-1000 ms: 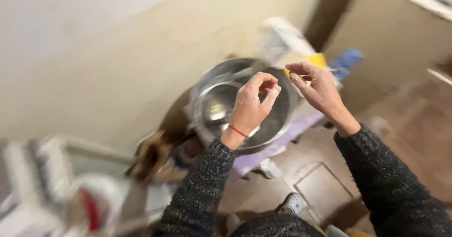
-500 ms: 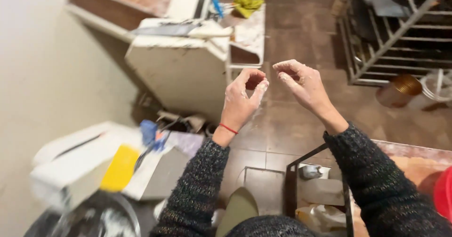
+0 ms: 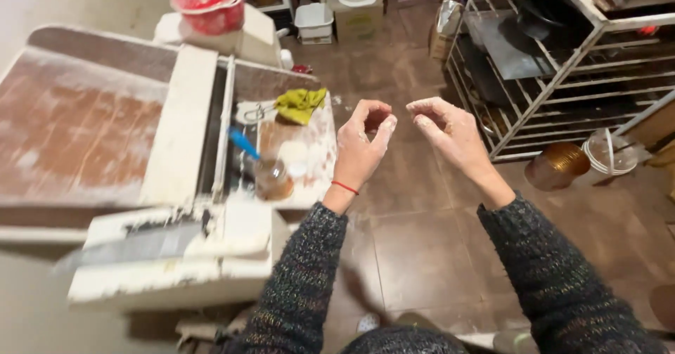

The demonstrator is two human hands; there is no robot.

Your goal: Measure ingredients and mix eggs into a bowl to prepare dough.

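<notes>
Left hand: your left hand [image 3: 360, 149] is raised in front of you over the brown tiled floor [image 3: 415, 255], fingers curled inward with the thumb drawn near the fingertips; I cannot tell whether anything is pinched there. Its skin is dusted with pale flour.
Right hand: your right hand [image 3: 450, 132] is just beside the left, apart from it by a narrow gap, fingers bent loosely and not pressed together; nothing shows in it, and it is floury too.
Wrist: a thin red string bracelet [image 3: 345, 187] circles your left wrist.
Sleeves: both your arms wear a dark speckled knitted sweater [image 3: 302, 284].
Nearest surface: to the left of your left hand stands a white, flour-covered machine with a flat brown bed [image 3: 84, 136].
On the machine's side shelf: a crumpled yellow cloth [image 3: 301, 104] lies at the far end; a small clear glass jar with brownish contents [image 3: 272, 178] stands at the near end; a blue-handled tool [image 3: 243, 144] lies just beside the jar.
Far left: a red plastic bucket coated with flour [image 3: 208, 1] sits on a white block behind the machine.
Right side: a white metal wire rack [image 3: 555, 80] stands well apart from your right hand, with a copper-coloured round pot [image 3: 559, 164] and a clear lidded tub [image 3: 609, 153] on the floor by its foot.
</notes>
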